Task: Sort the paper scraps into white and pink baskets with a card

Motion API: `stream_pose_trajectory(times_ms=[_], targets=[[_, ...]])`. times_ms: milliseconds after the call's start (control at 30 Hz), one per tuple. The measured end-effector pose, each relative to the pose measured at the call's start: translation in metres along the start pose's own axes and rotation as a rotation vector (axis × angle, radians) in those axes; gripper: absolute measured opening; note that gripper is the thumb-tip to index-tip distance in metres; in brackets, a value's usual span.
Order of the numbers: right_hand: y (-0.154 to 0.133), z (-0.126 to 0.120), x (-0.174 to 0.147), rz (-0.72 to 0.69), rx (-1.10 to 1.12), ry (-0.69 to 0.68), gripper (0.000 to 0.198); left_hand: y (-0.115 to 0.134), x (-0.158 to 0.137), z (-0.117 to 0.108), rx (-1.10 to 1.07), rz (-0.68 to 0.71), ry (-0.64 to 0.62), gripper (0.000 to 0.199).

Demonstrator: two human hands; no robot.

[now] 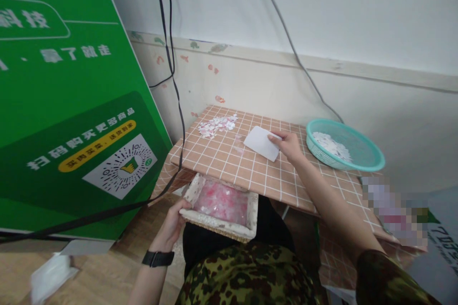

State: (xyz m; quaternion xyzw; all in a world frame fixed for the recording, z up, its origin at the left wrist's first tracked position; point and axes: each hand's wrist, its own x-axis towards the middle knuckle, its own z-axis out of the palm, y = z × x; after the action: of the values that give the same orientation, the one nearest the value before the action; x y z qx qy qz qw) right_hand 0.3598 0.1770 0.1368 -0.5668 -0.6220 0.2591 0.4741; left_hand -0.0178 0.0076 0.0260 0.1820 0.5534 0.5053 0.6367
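Observation:
My left hand (175, 221) grips the left side of a cloth-lined wicker basket (250, 214), held just below the table's front edge. Inside the basket lie pink and white pieces (222, 202) under what looks like clear plastic. With thumb and fingers, my right hand (288, 145) pinches the right edge of a white card (261, 142) over the tabletop. A few pale pink bits (239, 143) lie on the cloth by the card's left edge. Farther left is a loose heap of small white and pinkish paper pieces (217, 125).
A turquoise plastic basket (372, 159) with white pieces stands at the table's right. Brown checked cloth covers the table (222, 157). A green printed panel (71, 105) rises on the left, with a black cable (181, 124) hanging before it. A white bag (52, 276) lies on the floor.

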Motion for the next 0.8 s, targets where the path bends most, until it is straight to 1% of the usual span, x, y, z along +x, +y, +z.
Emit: stream_pose_trajectory(times_ms=[133,167,200,300,333,467,500,633,733,800], targets=[[0.003,0.007,-0.006,0.007,0.033,-0.163,0.041,0.002,-0.001,0.0,-0.013,0.021,0.004,0.003],[0.002,0.008,-0.008,0.014,0.05,-0.186,0.042,0.002,-0.001,0.0,-0.016,0.022,0.0,0.004],[0.002,0.009,-0.009,0.022,0.065,-0.184,0.043,0.003,-0.002,0.0,-0.017,0.023,0.0,0.005],[0.0,0.012,-0.01,0.049,0.09,-0.111,0.046,0.006,-0.005,0.0,-0.016,0.03,-0.005,0.007],[-0.001,0.013,-0.01,0.061,0.095,-0.114,0.046,0.006,-0.005,-0.001,-0.016,0.035,-0.011,0.008],[-0.007,0.02,-0.014,0.083,0.116,-0.264,0.044,0.008,-0.006,-0.001,-0.028,0.059,-0.024,0.013],[-0.009,0.02,-0.015,0.074,0.118,-0.274,0.043,0.008,-0.006,0.0,-0.029,0.06,-0.022,0.013],[-0.014,0.018,-0.022,0.045,0.133,-0.225,0.042,0.009,-0.006,0.0,-0.022,0.046,-0.009,0.013],[-0.018,0.018,-0.027,0.035,0.105,-0.298,0.041,0.008,-0.006,0.0,-0.022,0.035,-0.013,0.011],[-0.021,0.022,-0.028,0.009,0.086,-0.317,0.041,0.008,-0.005,0.0,-0.023,0.042,-0.017,0.01]])
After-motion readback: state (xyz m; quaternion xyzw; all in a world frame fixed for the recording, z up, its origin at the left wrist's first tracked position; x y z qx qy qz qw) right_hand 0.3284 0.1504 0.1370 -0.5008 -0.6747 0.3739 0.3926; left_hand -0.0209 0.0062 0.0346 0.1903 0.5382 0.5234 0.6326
